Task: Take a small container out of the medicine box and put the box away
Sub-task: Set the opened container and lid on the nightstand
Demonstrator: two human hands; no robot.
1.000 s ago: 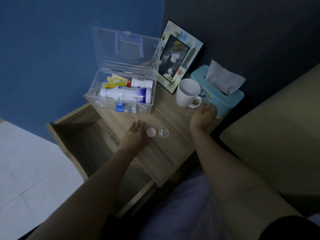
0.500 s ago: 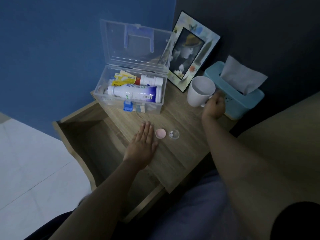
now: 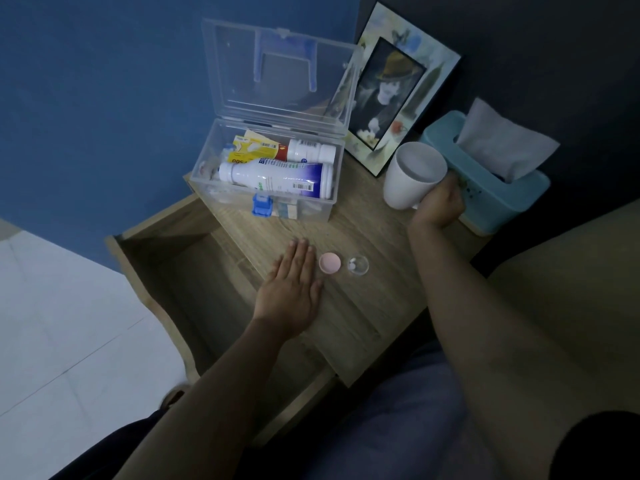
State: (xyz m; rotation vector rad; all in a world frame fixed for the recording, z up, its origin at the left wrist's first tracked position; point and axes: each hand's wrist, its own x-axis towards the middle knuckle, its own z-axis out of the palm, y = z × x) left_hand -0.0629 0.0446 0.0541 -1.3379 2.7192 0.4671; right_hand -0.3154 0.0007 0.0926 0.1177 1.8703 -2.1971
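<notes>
The clear plastic medicine box stands open at the back of the wooden nightstand, lid up, with white bottles and packets inside. A small clear container with white pills sits on the top, its pink lid lying beside it on the left. My left hand lies flat, fingers together, just left of the pink lid and holds nothing. My right hand grips the handle of the white mug, which is tilted.
The nightstand's drawer stands pulled open at the left. A picture frame leans at the back. A blue tissue box stands right of the mug. A bed edge lies at the right.
My right hand has closed on the mug's handle and tipped the mug. My left hand has flattened beside the pink lid.
</notes>
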